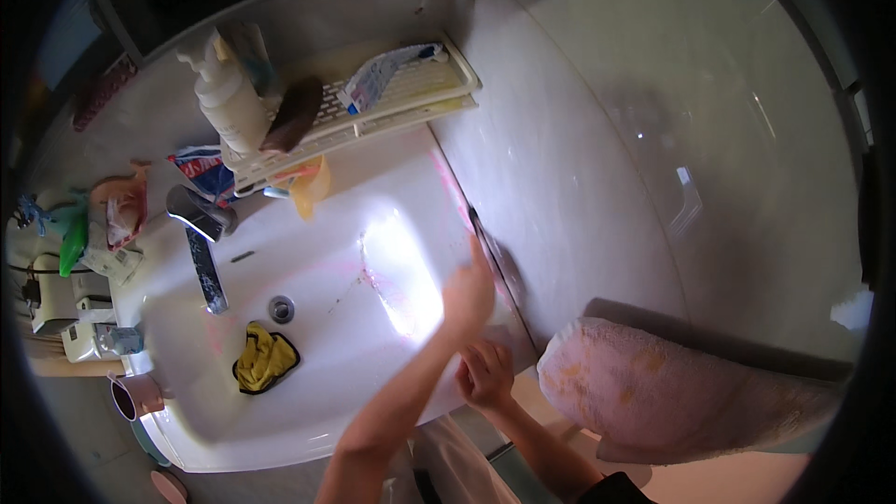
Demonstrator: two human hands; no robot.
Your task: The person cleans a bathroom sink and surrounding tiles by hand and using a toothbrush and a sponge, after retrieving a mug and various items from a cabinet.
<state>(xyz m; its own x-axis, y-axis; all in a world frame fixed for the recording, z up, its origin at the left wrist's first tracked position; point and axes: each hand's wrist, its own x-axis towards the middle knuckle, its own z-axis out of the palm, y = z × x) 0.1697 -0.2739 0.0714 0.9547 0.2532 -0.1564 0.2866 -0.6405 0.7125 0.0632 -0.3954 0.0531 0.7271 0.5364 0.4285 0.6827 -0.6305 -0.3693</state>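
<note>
My left hand [470, 294] reaches over the washbasin's right rim, index finger extended to a slim dark object [474, 215] at the seam with the wall. Whether the hand grips that object cannot be told. Pink residue [451, 185] streaks the rim there. Just below, my right hand [486, 372] is loosely curled at the basin's edge, with nothing visible in it. A yellow cloth with dark edging [264, 358] lies crumpled in the white basin [315, 413], near the drain [281, 309]. Pink smears and dark specks mark the basin's inside.
A faucet [206, 252] stands at the basin's back. The plastic rack [420, 94] bears a pump bottle [231, 108], a dark brown object and a squeezed tube [385, 77]. A pink mug [136, 395] sits at the left rim. A stained pink towel [651, 392] hangs at right.
</note>
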